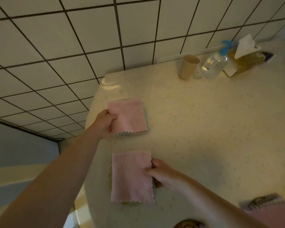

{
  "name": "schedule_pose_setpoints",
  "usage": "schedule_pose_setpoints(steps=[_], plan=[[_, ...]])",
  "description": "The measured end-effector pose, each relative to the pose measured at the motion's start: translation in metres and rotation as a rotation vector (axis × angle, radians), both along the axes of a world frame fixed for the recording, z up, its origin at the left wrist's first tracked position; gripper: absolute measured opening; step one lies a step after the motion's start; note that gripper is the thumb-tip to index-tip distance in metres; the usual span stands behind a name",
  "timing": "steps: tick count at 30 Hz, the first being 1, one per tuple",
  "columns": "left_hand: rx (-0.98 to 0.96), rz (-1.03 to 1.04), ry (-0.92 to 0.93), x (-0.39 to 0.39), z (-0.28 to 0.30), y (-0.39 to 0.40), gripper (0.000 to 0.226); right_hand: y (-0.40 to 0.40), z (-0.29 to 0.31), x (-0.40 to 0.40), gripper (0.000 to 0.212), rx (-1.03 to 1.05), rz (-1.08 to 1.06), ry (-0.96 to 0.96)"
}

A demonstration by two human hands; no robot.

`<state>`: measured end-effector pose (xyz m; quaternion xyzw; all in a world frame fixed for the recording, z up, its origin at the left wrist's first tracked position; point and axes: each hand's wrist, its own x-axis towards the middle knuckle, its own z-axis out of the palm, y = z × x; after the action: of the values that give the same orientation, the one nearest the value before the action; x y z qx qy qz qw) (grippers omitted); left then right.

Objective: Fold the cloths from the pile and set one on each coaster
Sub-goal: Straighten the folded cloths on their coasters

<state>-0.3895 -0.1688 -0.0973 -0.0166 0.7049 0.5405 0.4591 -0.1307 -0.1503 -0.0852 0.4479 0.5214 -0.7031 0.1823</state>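
The left hand [105, 123] pinches the far pink cloth [127, 116] and the right hand [160, 172] pinches the near pink cloth [132, 177], so I would release each one flat and centred, so that no fold opens.

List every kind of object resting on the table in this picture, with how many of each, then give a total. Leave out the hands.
Pink folded cloths: 2, far one, near one
Pile of cloths at the lower right: 1
Beige cup: 1
Clear bottle with blue top: 1
Tissue box: 1
Round patterned item at the bottom edge, mostly cut off: 1
Total: 7
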Motion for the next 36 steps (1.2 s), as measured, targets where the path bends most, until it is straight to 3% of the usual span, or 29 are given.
schedule_pose_setpoints(steps=[4, 7, 10, 15, 19, 22, 27, 36], plan=[[0.056, -0.038, -0.029, -0.004, 0.004, -0.002, 0.038, 0.001, 0.000, -0.004, 0.028, -0.092, -0.035, 0.025], [-0.013, -0.022, 0.018, -0.006, 0.001, -0.006, 0.037, 0.005, -0.004, -0.007, 0.033, 0.079, 0.081, -0.002], [-0.031, -0.012, 0.066, -0.008, -0.003, -0.014, 0.053, 0.010, -0.003, -0.012, 0.034, 0.217, 0.253, 0.032], [-0.143, -0.170, 0.366, -0.003, -0.003, -0.026, 0.071, 0.012, -0.010, -0.015, 0.029, 0.505, 0.364, -0.035], [-0.227, -0.170, 0.541, 0.015, 0.008, -0.038, 0.062, 0.010, -0.003, -0.010, 0.034, 0.719, 0.338, -0.109], [-0.262, -0.148, 0.547, 0.038, 0.009, -0.061, 0.041, 0.005, 0.000, -0.006, 0.028, 0.739, 0.315, -0.131], [-0.231, -0.411, 0.583, 0.070, 0.000, -0.101, 0.010, -0.005, 0.002, 0.000, 0.023, 0.711, 0.249, -0.155], [-0.248, -0.463, 0.687, 0.086, 0.003, -0.123, 0.032, -0.019, 0.003, 0.009, 0.026, 0.699, 0.155, -0.197]])
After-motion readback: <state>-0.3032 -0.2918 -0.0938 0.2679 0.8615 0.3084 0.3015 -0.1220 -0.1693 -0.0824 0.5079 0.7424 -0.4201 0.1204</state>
